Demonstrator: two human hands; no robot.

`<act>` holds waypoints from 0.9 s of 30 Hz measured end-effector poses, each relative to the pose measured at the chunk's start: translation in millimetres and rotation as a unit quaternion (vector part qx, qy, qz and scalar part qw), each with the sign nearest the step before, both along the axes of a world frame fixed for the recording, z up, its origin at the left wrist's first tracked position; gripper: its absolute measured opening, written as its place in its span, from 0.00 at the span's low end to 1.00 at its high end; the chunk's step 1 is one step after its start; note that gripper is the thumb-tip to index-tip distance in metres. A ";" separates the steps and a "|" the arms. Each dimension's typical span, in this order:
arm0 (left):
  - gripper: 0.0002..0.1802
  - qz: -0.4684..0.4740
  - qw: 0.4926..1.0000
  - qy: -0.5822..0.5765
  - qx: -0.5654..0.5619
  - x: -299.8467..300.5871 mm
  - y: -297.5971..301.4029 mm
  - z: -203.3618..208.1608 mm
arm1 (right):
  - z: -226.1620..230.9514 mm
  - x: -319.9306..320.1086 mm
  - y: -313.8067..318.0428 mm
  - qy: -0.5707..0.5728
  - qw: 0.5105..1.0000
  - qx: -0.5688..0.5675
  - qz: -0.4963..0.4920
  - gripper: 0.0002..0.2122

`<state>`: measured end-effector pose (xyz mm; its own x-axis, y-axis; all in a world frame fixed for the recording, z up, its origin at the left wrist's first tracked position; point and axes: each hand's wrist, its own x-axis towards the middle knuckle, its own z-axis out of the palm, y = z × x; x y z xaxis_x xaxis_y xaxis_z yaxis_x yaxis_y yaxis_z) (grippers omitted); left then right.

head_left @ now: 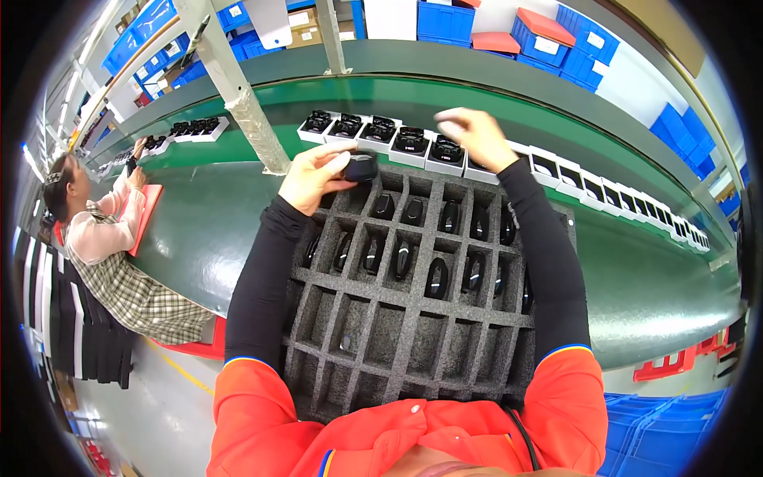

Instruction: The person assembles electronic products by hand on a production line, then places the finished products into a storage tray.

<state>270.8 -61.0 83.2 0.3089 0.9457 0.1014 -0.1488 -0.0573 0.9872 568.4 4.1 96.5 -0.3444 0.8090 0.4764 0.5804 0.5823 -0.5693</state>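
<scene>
Labels (pixel 547 46) on blue bins (pixel 443 22) were white; print too small to read. Left hand (pixel 319 176) pinched one black thing (pixel 362 166) between thumb and fingers, just over top edge of gray foam tray (pixel 407 338). Right hand (pixel 474 137) was blurry over white boxes (pixel 442 168); could not tell its grip. Five filled boxes showed well. At least ten black pieces (pixel 403 259) sat in tray.

Black device (pixel 362 167) in the left hand (pixel 316 178), beside grey foam tray (pixel 406 342); right hand (pixel 482 141) near white boxes (pixel 443 168).
</scene>
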 end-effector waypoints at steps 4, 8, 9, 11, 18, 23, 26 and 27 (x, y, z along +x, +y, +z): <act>0.22 -0.073 0.987 -0.120 -0.078 32.3 -15.0 7.0 | -4.2 -59.2 -42.7 0.129 0.966 -0.132 0.180 0.12; 0.29 -0.050 0.998 -0.010 0.021 39.1 -21.4 7.7 | -2.4 -59.5 -45.8 0.185 0.933 -0.291 0.103 0.10; 0.30 -0.055 0.997 0.024 0.058 41.1 -21.0 7.2 | -3.0 -60.4 -46.3 0.179 0.940 -0.277 0.089 0.08; 0.32 -0.052 0.997 0.019 0.047 41.3 -21.0 7.4 | -2.6 -64.6 -51.8 0.081 0.996 0.011 0.021 0.06; 0.33 -0.030 0.992 0.055 0.109 46.0 -23.8 12.2 | 9.0 -54.8 -45.9 0.223 0.949 -0.079 0.208 0.09; 0.32 -0.005 0.990 0.076 0.116 51.7 -26.0 -0.9 | -10.1 -38.4 -23.7 0.037 0.989 -0.049 0.132 0.11; 0.23 -0.021 0.843 0.412 0.346 28.9 -9.9 -7.2 | -23.9 9.0 19.9 0.022 0.999 0.038 -0.009 0.11; 0.23 -0.057 0.821 0.448 0.349 22.2 -5.3 -16.4 | -26.7 27.5 27.9 -0.013 0.994 0.024 -0.104 0.11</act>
